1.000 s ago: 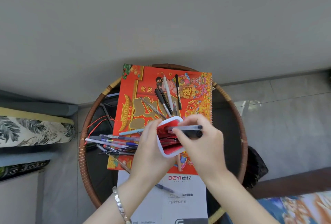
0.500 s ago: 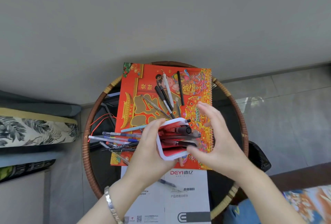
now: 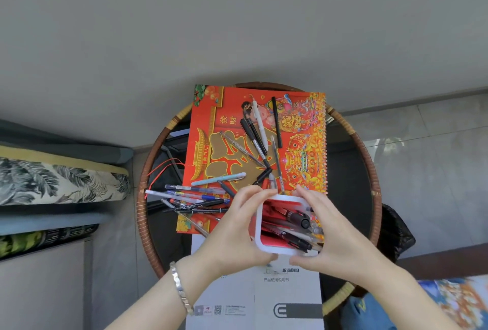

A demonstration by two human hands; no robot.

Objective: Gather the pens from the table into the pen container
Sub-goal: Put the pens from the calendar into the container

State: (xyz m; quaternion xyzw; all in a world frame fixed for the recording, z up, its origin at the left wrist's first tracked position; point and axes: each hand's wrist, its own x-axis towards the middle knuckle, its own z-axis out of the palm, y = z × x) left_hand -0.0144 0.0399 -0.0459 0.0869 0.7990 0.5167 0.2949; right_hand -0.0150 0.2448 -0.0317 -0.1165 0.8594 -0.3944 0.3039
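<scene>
Both hands wrap the white-rimmed pen container [image 3: 260, 226], red inside, over the near edge of the red calendar [image 3: 211, 123]: left hand [image 3: 237, 232] and right hand [image 3: 332, 234] pressed on opposite sides. Several pens inside; loose pens [image 3: 195, 195] on the round table [image 3: 369, 160].

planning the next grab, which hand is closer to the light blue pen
Left. The left hand sits just below the light blue pen; the right hand is across the pen container.

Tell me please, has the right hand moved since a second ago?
Yes: the right hand came back onto the pen container, nearer the white booklet.
</scene>
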